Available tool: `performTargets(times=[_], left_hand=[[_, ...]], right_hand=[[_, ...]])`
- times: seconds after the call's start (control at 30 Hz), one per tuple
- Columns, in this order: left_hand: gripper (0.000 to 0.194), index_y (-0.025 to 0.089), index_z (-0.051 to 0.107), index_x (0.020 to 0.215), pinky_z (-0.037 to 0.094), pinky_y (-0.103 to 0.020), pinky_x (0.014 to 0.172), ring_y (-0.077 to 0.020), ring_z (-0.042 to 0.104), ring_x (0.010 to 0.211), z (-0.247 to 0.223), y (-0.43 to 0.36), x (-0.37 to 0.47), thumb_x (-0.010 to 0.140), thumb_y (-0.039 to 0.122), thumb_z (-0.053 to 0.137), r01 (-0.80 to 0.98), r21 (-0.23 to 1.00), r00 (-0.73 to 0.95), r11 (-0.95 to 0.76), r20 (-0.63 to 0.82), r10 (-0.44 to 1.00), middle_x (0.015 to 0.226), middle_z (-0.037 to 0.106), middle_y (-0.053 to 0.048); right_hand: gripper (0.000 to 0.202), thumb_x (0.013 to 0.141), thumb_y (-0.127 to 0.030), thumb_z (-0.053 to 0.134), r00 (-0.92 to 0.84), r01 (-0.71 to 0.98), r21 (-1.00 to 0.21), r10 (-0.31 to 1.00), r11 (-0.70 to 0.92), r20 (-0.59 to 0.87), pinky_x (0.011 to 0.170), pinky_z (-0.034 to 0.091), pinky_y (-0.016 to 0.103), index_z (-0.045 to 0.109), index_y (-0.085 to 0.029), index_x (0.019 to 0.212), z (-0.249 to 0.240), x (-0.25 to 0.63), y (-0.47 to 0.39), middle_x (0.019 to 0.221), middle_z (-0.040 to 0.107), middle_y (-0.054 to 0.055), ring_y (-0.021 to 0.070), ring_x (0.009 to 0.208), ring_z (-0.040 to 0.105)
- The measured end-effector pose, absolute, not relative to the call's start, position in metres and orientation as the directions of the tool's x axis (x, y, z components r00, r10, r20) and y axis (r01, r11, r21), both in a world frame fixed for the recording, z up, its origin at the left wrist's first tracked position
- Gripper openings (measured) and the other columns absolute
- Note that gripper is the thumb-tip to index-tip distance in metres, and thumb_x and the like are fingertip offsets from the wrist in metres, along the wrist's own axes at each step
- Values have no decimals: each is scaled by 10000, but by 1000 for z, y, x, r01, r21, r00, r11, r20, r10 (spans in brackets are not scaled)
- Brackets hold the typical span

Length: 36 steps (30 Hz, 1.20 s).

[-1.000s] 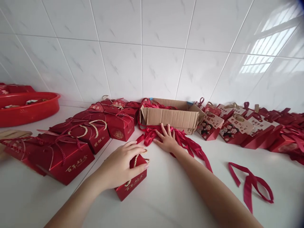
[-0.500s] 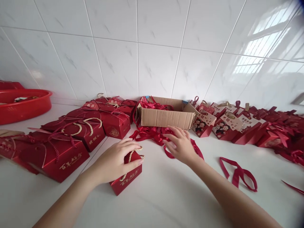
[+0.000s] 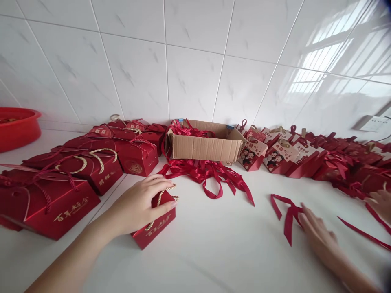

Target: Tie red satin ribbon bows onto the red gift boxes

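Observation:
My left hand [image 3: 142, 205] is wrapped over the top of a small red gift box [image 3: 157, 228] with gold lettering and a gold cord handle. The box sits on the white counter, its upper part partly covered by my fingers. Over to the right, my right hand [image 3: 320, 240] reaches low across the counter with fingers stretched, slightly blurred. Its fingertips touch a loose dark red ribbon [image 3: 288, 224], part of which is hidden under the hand. A pile of red ribbons [image 3: 210, 175] spreads in front of a cardboard box [image 3: 203, 148] that has more ribbon inside.
Red gift boxes with cord handles [image 3: 67, 207] stand in rows on the left, beside a red plastic basin [image 3: 20, 130]. Printed red and white boxes [image 3: 281, 156] line the wall on the right. Another person's hand [image 3: 380, 203] is near a ribbon strip [image 3: 363, 234] at the right edge.
My right hand has moved from above the ribbon pile to the loose ribbon on the right. My left hand stays on the gift box. Another person's hand has come into view.

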<state>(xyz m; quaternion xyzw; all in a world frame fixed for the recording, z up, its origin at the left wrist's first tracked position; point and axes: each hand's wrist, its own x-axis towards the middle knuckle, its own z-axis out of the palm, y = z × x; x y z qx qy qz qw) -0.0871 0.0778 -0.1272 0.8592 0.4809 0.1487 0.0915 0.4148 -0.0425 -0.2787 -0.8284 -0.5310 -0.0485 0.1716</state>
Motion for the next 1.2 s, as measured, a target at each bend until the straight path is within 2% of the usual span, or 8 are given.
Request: performTargets(times=[0.13,0.37,0.53,0.7,0.8,0.87,0.97,1.2], left_hand=[[526,313,608,1216,424,-482,1039,-332,433,1318,-130,82,-87,809,636,525,797,293,501,-528,166,849,1359,566,-34],[463,326,615,1186,424,-469,1039,-316,414,1332,-127,81,-87,817,599,550,799,299,507,-522,132,852,1351,570,-20],[427,277,638,1132,452,-417,995,-292,488,1258,-114,83,-60,844,572,525,729,305,614,-613,105,782,1269,620,-51],[443,244,611,1146,417,-412,1014,-285,516,1226,-110,111,-19,829,549,556,567,387,717,-727,202,667,1339,557,-82],[448,209,570,1130,365,-415,1060,-274,526,1197,-122,137,-4,806,517,574,400,538,407,-742,621,670,1240,604,-110],[457,196,507,1141,319,-432,1086,-276,458,1255,-137,152,-1,841,540,483,382,591,210,-711,694,689,1293,536,-138],[474,179,459,1132,360,-434,1026,-278,482,1189,-165,168,-6,867,564,377,352,707,50,-613,640,767,1242,529,-146],[497,173,589,838,465,-359,853,-259,614,910,-198,182,-11,826,635,408,115,931,140,-346,330,934,922,698,-83]], right_hand=[[809,845,-713,326,73,982,-177,997,-69,13,1135,146,617,147,-314,1525,-250,323,-19,1575,170,43,378,1441,109],[823,844,-739,349,-330,904,-282,944,320,12,1121,16,611,253,-262,1508,-209,213,92,1550,235,141,366,1426,181],[637,862,-650,451,-251,902,-330,960,278,123,1045,275,545,500,-257,1361,-207,188,164,1397,454,144,358,1310,362],[407,933,-508,452,-112,873,-429,951,233,290,925,409,409,646,-183,1085,-203,190,165,1134,597,84,218,1062,540],[466,996,-470,293,55,850,-501,921,159,387,953,366,416,659,-181,1021,-200,195,155,1101,604,84,214,1077,520],[498,1006,-448,246,148,833,-540,894,118,423,963,339,436,670,-187,984,-199,198,153,1080,607,90,235,1108,497],[435,997,-438,306,203,805,-584,876,105,437,934,370,426,656,-183,1035,-199,200,155,1013,615,81,228,1068,520],[294,954,-384,493,152,761,-634,912,138,381,844,491,365,604,-139,1074,-204,199,162,1018,623,64,169,930,600]])
